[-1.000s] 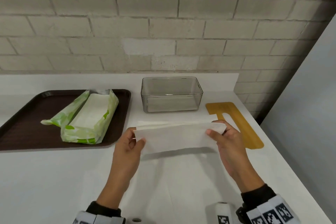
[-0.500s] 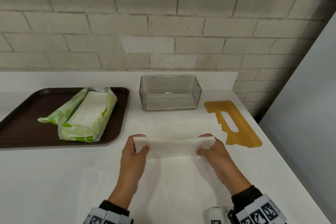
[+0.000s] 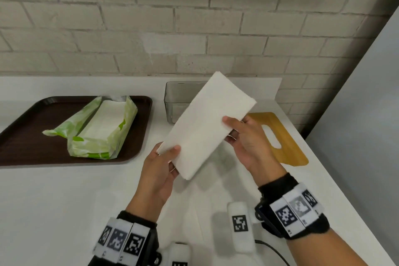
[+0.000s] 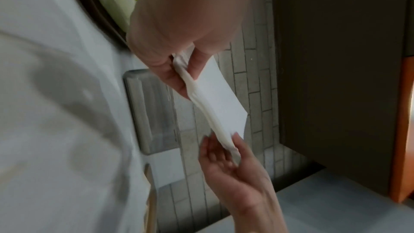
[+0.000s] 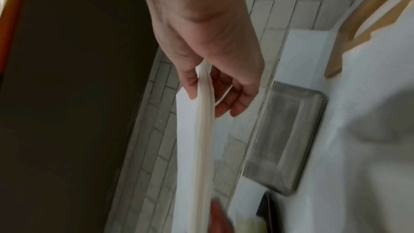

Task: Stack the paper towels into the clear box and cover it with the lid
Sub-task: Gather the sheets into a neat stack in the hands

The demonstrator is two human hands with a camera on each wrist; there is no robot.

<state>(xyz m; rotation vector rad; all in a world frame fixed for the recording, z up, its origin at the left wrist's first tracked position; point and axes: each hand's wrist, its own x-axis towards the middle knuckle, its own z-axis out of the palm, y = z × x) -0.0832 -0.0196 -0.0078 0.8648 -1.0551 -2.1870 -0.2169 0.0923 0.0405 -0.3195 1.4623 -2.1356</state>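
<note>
Both hands hold one folded towel (image 3: 207, 123) up in the air, above the table (image 3: 64, 201) and in front of the box (image 3: 172, 101). The left hand (image 3: 159, 170) pinches the near, low corner, with the thumb on top and the fingers under it. The right hand (image 3: 248, 140) holds the right edge partway up, thumb on top and fingers below; in the right wrist view the thumb presses one face and the fingers curl loosely behind the other. The towel is long and thin, and it lies slanted: its long way runs from the left hand, near the body, up and away to the far right, with the far end tipped up over the box. The box sits just behind the towel, its long way going left to right along the wall (image 3: 194, 28), so I think the towel must turn until it lines up with the box before it can go down flat. The far end of the towel is already over the box, and the right hand is the nearer hand to it. The box looks empty as far as can be seen. The lid (image 3: 278, 136) lies flat on the table just right of the box, under the right hand. More towels sit in the green pack (image 3: 101, 129) on the tray (image 3: 28, 136), well to the left
</note>
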